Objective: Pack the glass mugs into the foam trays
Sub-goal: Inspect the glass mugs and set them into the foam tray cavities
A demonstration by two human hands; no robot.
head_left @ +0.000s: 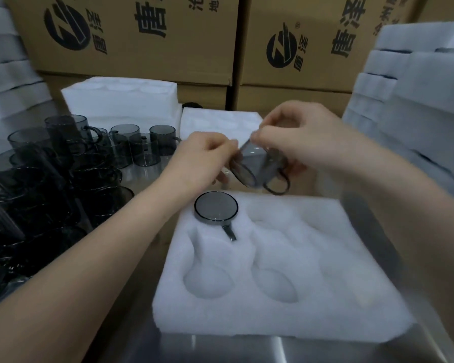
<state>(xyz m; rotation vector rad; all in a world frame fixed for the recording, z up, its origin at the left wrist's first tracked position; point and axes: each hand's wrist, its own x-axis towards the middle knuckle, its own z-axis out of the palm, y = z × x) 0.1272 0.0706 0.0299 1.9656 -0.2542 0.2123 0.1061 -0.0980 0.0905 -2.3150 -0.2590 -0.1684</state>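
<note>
The right hand (299, 142) curls its fingers round a smoky glass mug (257, 166), thumb and forefinger pinching its upper edge, while the left hand (205, 155) pinches the rim. The mug hangs tilted above the far edge of the foam tray (273, 323). A second mug (216, 206) sits in the tray's far-left pocket. Loose mugs (63, 166) crowd the counter (220, 349) to the left.
</note>
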